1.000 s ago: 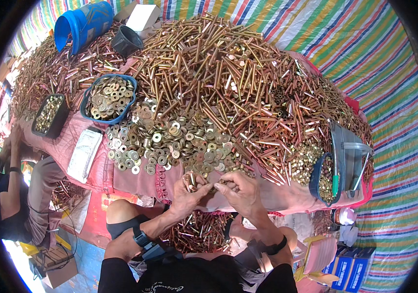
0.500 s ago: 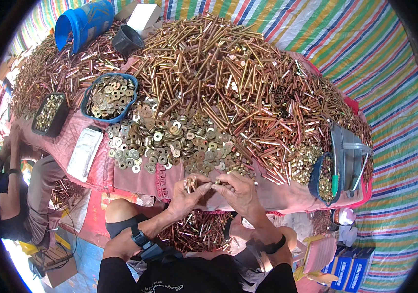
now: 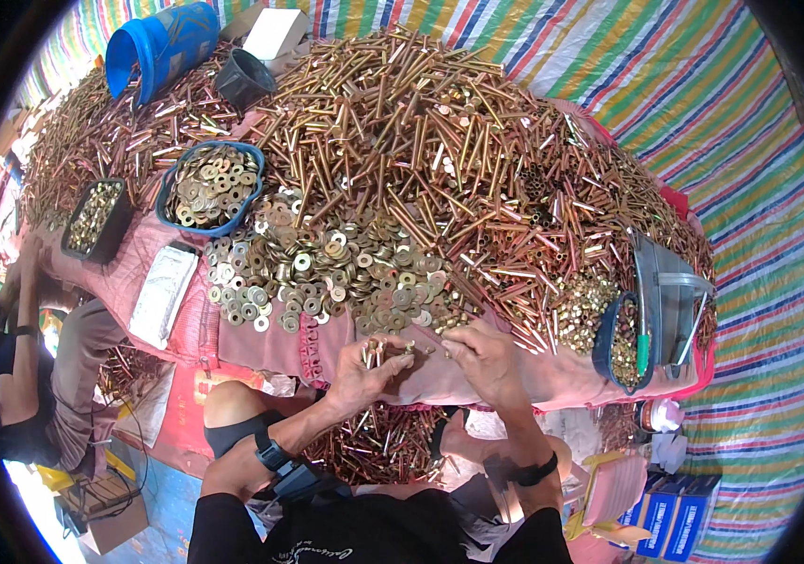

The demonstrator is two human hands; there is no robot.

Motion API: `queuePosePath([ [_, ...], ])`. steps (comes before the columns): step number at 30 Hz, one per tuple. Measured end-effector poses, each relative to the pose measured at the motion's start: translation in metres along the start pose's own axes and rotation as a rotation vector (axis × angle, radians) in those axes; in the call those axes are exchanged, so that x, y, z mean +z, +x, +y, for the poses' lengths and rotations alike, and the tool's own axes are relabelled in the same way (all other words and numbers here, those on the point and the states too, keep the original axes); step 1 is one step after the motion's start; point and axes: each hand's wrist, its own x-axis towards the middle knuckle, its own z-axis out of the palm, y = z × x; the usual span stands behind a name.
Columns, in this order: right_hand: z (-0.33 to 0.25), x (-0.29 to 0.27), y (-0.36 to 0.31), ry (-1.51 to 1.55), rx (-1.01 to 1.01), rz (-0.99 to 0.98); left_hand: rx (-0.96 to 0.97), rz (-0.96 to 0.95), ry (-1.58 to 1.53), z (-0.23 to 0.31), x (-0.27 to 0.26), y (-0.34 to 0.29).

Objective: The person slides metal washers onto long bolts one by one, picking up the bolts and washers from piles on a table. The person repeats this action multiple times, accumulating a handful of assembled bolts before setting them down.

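Observation:
Several short brass-coloured metal bolts (image 3: 376, 353) stick up out of the curled fingers of my left hand (image 3: 362, 378), over the near edge of the pink cloth (image 3: 552, 371). A little to its right, my right hand (image 3: 488, 365) is closed in a pinch, its fingertips pointing toward the left hand; whether anything small sits between them I cannot make out. Just beyond both hands spreads a heap of flat round washers (image 3: 327, 268). Small brass-coloured nuts (image 3: 581, 310) lie piled to the right of my right hand.
A large mound of long metal bolts (image 3: 374, 122) fills the far side. Around it stand a blue basket of washers (image 3: 252, 205), a dark tray of nuts (image 3: 122, 221), a blue bucket (image 3: 172, 52) and a grey bin (image 3: 670, 310). Another person's arm (image 3: 21, 362) is at the left.
My right hand has drawn away to the right from my left hand, where the two had met. The left hand still holds the bolts in nearly the same place.

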Motion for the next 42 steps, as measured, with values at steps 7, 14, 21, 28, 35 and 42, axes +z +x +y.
queuePosePath([
  [7, 0.009, 0.034, -0.006, -0.381, 0.016, -0.152, 0.004, 0.001, 0.005, -0.001, -0.001, 0.002],
  [14, 0.008, 0.029, 0.000, 0.349, 0.301, -0.055, 0.014, -0.019, -0.050, -0.003, 0.000, 0.002],
  [21, 0.001, 0.021, 0.004, 1.002, 0.461, -0.063, 0.023, -0.037, -0.069, 0.000, 0.003, 0.001],
  [28, -0.001, 0.024, 0.003, 1.046, 0.399, -0.078, 0.056, -0.046, -0.063, -0.003, 0.003, 0.003],
  [35, -0.011, 0.026, 0.005, 0.567, 0.087, -0.071, 0.051, -0.065, -0.085, -0.001, 0.004, 0.003],
  [42, -0.023, 0.024, 0.005, 0.231, -0.130, 0.011, 0.089, -0.084, -0.053, -0.004, 0.001, 0.003],
])
